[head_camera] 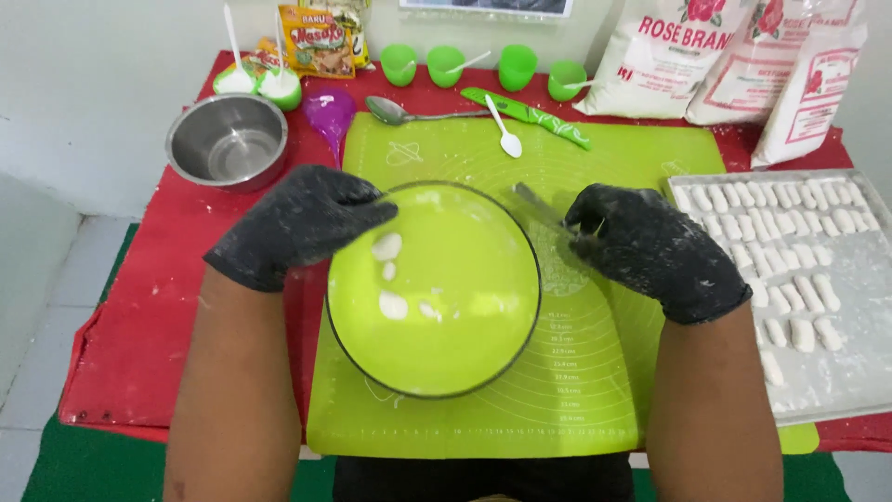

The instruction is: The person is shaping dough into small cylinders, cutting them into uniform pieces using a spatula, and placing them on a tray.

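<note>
Green bowl (446, 325) sits mid-mat (595, 390), with a few dough lumps (386, 247) on its left side. Left hand (302, 223) pinches its rim; right hand (646, 244) grips a metal blade (539, 206) (likely a knife). Steadying the rim firmly probably helps scrape cleanly.

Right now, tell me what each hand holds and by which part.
The left hand grips the green bowl at its upper-left rim. The right hand holds a knife by its handle.

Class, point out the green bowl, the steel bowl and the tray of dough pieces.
green bowl (465, 335), head view, bare inner floor.
steel bowl (226, 141), head view, inside bottom.
tray of dough pieces (859, 270), head view, floured bare patch.
</note>
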